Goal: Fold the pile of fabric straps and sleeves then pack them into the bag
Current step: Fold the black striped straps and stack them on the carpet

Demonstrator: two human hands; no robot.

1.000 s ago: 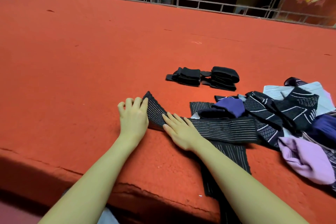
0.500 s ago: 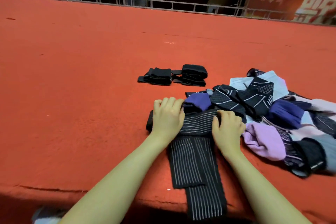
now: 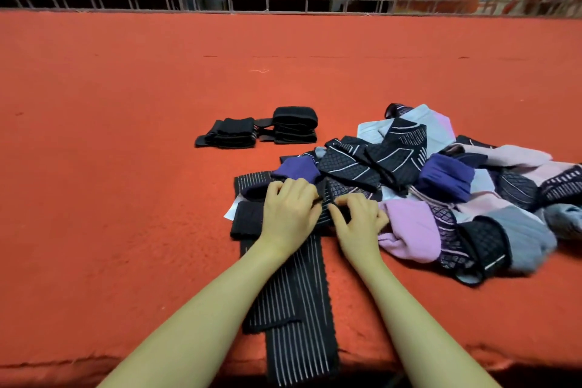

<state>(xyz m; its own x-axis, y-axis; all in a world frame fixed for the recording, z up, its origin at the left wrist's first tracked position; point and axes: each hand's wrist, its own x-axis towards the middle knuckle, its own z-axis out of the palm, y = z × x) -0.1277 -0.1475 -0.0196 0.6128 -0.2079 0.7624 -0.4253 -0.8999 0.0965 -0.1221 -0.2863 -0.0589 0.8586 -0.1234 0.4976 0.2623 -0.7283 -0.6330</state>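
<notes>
I'm mid-fold on a black pinstriped strap [image 3: 293, 302]. Both hands sit on its folded end: left hand [image 3: 288, 214] curled over the bundle, fingers bent down onto the fabric, prob. pinching the folded layers; right hand [image 3: 359, 220] just beside it, fingertips bent and pressing/pinching the same fold. Can't tell exactly how deep either grip goes, knuckles hide it. The strap's long tail runs back from under my left wrist toward me and hangs over the near edge of the red carpeted surface [image 3: 126, 167].

Done so far, as I judge it: two black folded bundles [image 3: 261, 131] lying well ahead of my left hand, side by side, w/ a loose end between them. That's about it.

Left to do: most of it. The unfolded pile [image 3: 441, 186] starts touching my right hand and spreads off to its right — black patterned sleeves, purple, pink, grey and pale blue pieces, all tangled. A purple piece lies just beyond my left fingertips, overlapping the strap.

No bag in view anywhere, so packing hasn't begun as far as I see. Est. early stage: third item in hand, many more to fold.
</notes>
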